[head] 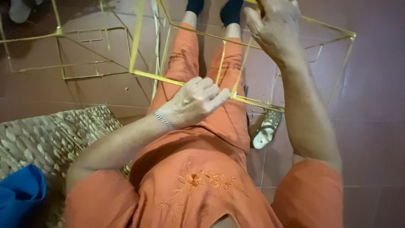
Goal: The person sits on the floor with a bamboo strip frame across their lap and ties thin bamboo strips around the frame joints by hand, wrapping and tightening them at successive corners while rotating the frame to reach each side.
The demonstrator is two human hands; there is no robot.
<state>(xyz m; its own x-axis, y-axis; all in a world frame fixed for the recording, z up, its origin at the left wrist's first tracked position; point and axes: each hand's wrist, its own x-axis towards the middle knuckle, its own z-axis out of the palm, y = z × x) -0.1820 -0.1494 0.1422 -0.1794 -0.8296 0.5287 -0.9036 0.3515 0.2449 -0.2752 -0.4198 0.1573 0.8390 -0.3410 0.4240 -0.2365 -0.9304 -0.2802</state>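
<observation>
- One frame of thin yellow strips (pixel 185 82), open and box-like, hangs over the person's lap and shins, its near bottom edge running across the thighs.
- The left hand (pixel 192 103) rests on that near edge, fingers (pixel 211 90) curled down over the strip and closed on it, thumb side pointing along the strip.
- The right hand (pixel 274 25) is raised at the frame's far top edge, its fingers bent around the strip there; how tightly they close I cannot tell, as the fingertips are hidden at the picture's top.
- One thin bracelet (pixel 163 120) sits on the left wrist.
- The person wears orange clothes (pixel 194 181) with embroidered flowers on the front, and two dark socks (pixel 231 12).
- A second yellow frame (pixel 80 50) lies on the tiled floor (pixel 371 97), to the left and apart from the held one.
- One sandal (pixel 266 128) lies on the floor just beside the right leg, under the held frame's lower edge.
- One woven mat or seat (pixel 50 135) is at the left, beside the person's hip.
- One blue cloth (pixel 19 192) lies on the woven surface at the lower left corner.
</observation>
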